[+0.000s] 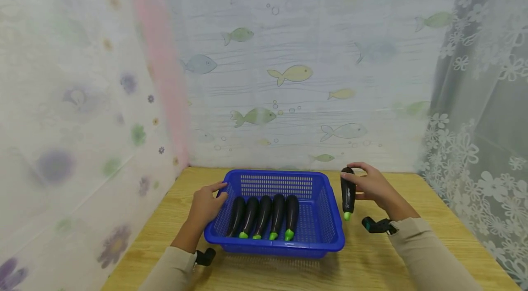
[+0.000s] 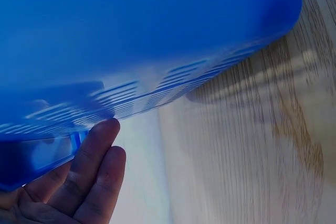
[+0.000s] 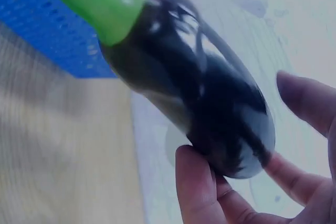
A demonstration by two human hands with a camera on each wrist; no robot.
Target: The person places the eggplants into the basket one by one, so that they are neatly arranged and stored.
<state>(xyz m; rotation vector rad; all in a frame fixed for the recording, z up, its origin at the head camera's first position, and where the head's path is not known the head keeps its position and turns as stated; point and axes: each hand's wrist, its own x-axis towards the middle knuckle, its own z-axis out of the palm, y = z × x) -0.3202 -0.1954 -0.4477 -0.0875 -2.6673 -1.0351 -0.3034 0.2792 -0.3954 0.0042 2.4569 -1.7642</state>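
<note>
At the right of the head view, my right hand (image 1: 371,185) holds a dark eggplant (image 1: 348,194) near its rounded end, its green stem end hanging down. The right wrist view shows this eggplant (image 3: 194,82) close up, fingers and thumb around its lower end there. My left hand (image 1: 207,206) grips the left rim of a blue plastic basket (image 1: 280,249), thumb at the rim. Below the rim, its fingers (image 2: 97,166) lie against the slotted outer side in the left wrist view. Several eggplants (image 1: 265,215) lie side by side in the basket's left and middle, green ends toward me.
The basket stands on a light wooden table (image 1: 371,263). Behind it hangs a curtain (image 1: 305,98) with fish prints. A flower-patterned sheet (image 1: 82,144) borders the left, and a sheer white-flowered curtain (image 1: 486,153) borders the right. The eggplant in hand is outside the basket's right wall.
</note>
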